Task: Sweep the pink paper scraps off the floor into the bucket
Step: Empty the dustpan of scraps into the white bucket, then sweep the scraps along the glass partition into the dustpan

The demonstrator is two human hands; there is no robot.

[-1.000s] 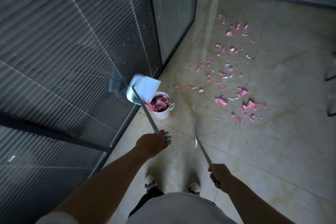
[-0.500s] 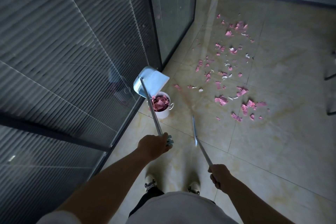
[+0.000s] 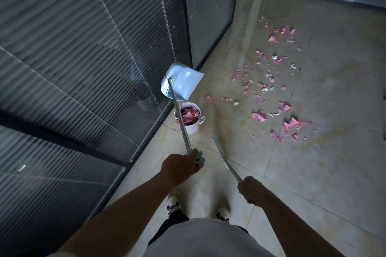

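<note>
Gripping the dustpan [image 3: 181, 81] by its long handle, my left hand [image 3: 181, 166] holds it raised above the white bucket [image 3: 191, 127], which stands by the glass wall with pink scraps inside. My right hand [image 3: 249, 190] grips the broom handle [image 3: 226, 164]. More pink paper scraps [image 3: 271, 87] lie scattered across the floor [image 3: 334, 162] beyond.

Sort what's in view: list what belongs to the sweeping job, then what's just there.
Job:
dustpan, held by left hand
broom handle, held by right hand
bucket, already holding scraps
pink scraps on the floor

Just there:
glass wall
white bits among the scraps
shoes
</note>
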